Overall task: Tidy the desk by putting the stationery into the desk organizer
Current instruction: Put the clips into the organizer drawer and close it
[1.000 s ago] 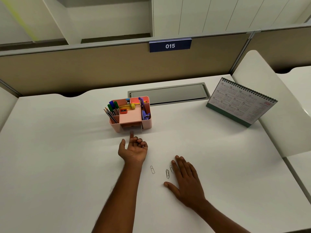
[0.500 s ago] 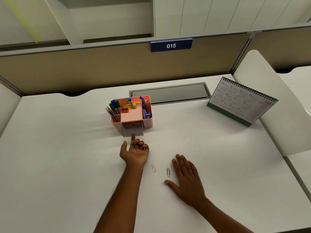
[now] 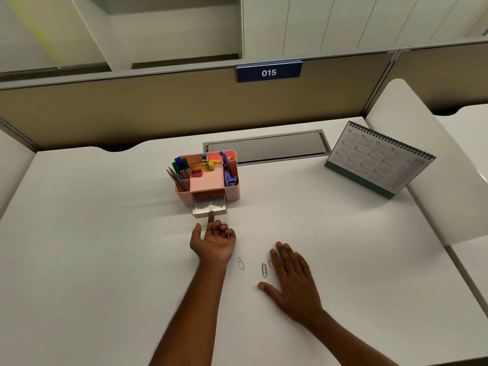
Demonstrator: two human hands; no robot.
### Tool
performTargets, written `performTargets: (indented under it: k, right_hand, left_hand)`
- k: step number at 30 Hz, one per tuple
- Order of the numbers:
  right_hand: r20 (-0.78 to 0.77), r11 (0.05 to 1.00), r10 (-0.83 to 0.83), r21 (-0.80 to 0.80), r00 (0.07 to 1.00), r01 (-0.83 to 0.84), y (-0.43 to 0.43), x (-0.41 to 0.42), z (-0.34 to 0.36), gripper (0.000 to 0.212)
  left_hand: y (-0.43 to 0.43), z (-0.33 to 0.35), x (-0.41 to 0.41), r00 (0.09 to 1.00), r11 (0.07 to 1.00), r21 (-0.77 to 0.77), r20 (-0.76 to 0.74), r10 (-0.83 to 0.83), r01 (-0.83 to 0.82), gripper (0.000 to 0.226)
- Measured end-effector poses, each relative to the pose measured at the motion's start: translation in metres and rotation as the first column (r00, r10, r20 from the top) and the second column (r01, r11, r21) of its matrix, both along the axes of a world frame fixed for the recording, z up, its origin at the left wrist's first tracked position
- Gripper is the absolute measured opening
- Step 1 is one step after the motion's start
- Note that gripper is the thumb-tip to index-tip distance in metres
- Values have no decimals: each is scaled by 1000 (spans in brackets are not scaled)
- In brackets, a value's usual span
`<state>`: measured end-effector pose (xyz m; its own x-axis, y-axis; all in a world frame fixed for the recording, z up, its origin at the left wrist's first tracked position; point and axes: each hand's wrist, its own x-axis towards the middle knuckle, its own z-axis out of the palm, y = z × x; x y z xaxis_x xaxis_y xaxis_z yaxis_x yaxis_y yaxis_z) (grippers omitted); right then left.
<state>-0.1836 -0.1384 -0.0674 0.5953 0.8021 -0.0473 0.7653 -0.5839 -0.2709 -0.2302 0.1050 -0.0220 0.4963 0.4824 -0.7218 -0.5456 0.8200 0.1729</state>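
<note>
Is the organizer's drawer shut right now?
No, the clear drawer juts from the pink organizer, the left hand touching its front edge with the index fingertip.

blue sign [image 3: 269, 72] "015" (partition top)

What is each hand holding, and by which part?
The left hand seems to pinch paper clips in its curled fingers, index tip on the drawer front. The right hand lies flat, empty.

Pink organizer [image 3: 208, 192], white desk [image 3: 105, 233], green-edged calendar [image 3: 380, 162].
</note>
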Motion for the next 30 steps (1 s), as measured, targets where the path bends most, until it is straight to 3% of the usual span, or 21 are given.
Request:
performTargets:
  k: [6, 10, 13, 15, 18, 20, 23, 30]
  right_hand:
    - [-5, 1000, 6, -6, 1000, -6, -1, 0, 2, 87]
    - [-6, 1000, 9, 15, 1000, -9, -4, -4, 7, 95]
    - [-12, 999, -1, 54, 1000, 1, -15, -16, 10, 100]
    - [2, 998, 32, 50, 999, -32, -26, -28, 8, 100]
    - [24, 995, 92, 25, 995, -93, -41, -43, 4, 96]
    - [35, 992, 127, 3, 991, -127, -45, -46, 3, 91]
    - [41, 985, 171, -29, 984, -170, -42, -46, 5, 87]
    - [-10, 984, 164, -61, 986, -164, -24, -37, 11, 87]
  left_hand:
    - [3, -5, -4, 999, 998, 45, -40, -33, 35, 50]
    - [-2, 8, -6, 912, 940, 186, -353, -209, 287, 41]
    - [-22, 8, -18, 752, 764, 381, -628, -200, 521, 22]
    - [-37, -1, -35, 635, 539, 499, -767, -89, 678, 24]
    - [-57, -14, -58, 462, 200, 485, -874, 150, 852, 28]
    - [-66, -28, -71, 400, 70, 423, -890, 219, 904, 31]
    - [-71, -44, -83, 359, -29, 361, -909, 214, 932, 38]
    - [-64, -48, -87, 378, -117, 361, -904, 201, 925, 43]
